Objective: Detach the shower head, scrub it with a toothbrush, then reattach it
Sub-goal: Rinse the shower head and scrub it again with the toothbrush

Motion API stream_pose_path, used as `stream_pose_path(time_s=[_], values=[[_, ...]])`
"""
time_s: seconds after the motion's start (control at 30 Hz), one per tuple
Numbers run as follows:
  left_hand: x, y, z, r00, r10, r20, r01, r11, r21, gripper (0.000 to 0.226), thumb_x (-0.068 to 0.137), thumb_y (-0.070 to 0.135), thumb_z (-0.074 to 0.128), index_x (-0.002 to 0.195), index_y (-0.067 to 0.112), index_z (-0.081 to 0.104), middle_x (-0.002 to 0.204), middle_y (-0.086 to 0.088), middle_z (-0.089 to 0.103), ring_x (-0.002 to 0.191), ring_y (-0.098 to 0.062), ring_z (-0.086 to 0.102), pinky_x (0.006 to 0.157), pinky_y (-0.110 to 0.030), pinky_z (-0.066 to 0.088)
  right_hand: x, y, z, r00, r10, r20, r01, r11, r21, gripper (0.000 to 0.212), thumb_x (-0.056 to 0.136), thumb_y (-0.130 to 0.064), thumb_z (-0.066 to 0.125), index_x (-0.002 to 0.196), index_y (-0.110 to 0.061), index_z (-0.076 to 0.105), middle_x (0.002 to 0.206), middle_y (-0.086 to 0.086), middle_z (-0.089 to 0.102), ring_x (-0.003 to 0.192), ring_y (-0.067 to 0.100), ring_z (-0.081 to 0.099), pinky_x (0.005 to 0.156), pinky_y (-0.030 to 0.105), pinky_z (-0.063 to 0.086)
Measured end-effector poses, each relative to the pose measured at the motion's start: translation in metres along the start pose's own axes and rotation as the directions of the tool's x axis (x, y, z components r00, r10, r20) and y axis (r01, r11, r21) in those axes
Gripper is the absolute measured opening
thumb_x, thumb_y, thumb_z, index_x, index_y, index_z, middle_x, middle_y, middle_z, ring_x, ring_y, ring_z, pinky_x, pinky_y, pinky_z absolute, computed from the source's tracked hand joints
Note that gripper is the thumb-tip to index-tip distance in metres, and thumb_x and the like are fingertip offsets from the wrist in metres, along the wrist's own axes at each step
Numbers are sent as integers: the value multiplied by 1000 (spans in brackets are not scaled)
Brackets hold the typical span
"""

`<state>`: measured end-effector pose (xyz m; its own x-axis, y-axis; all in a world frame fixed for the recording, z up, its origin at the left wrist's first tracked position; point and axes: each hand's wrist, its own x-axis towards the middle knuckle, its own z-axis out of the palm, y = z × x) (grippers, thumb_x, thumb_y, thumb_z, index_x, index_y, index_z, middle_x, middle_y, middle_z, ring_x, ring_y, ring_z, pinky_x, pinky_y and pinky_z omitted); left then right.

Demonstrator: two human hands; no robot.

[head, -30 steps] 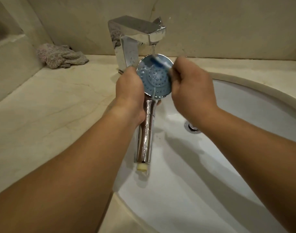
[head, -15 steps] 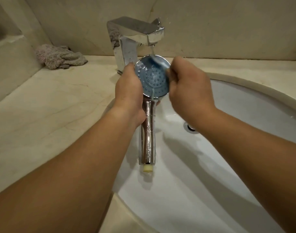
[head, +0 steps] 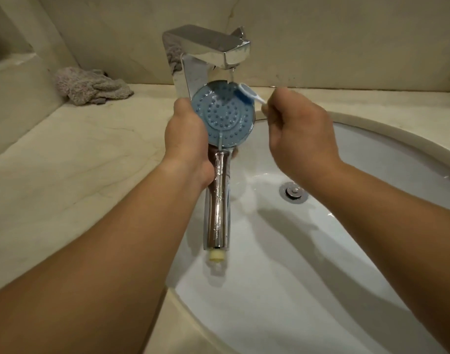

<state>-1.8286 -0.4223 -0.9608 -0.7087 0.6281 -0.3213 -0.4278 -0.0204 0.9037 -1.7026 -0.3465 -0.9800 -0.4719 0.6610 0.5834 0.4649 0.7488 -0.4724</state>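
Here we are scrubbing, the detached chrome shower head with its round blue nozzle face (head: 225, 114) held upright over the white oval ceramic basin (head: 372, 175), right under the thin stream from the square chrome tap (head: 208, 48). Our left hand (head: 187, 139) grips the neck, fingers curled behind the disc; our right hand (head: 299, 135) pinches the white-handled toothbrush (head: 247, 94), bristles on the face's upper right rim.

To do this well, we judge short circular strokes best, working ring by ring across the nozzle holes, turning the disc with the left wrist so water rinses the loosened scale away.

As for room, the tap spout sits just above the disc, so upward strokes are cramped. The cream marble counter (head: 65, 162) lies open to the left, a crumpled grey cloth (head: 91, 89) near the wall. The basin below gives free space; the handle's yellowish threaded end (head: 217, 254) hangs over it, apart from the rim.
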Motion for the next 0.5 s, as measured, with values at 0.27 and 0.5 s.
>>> stream_pose_path(time_s=[0.27,0.5], values=[[1,5,-4,997,-5,-75,3,1000,-25,40,104,41,38,98,16,69,107,-19,78,87,-34,75,67,-45,59,-7,3,6,996,-77,54,77,997,7,18,100,-24,48,82,-21,44,67,-5,40,54,19,37,47,30,30],[2,3,-4,997,4,-71,-6,1000,-29,34,103,40,38,95,18,62,92,-10,67,81,-29,64,65,-42,54,-8,8,9,998,-32,62,31,999,11,20,99,-24,48,81,-21,41,65,-8,37,54,18,37,48,30,26]])
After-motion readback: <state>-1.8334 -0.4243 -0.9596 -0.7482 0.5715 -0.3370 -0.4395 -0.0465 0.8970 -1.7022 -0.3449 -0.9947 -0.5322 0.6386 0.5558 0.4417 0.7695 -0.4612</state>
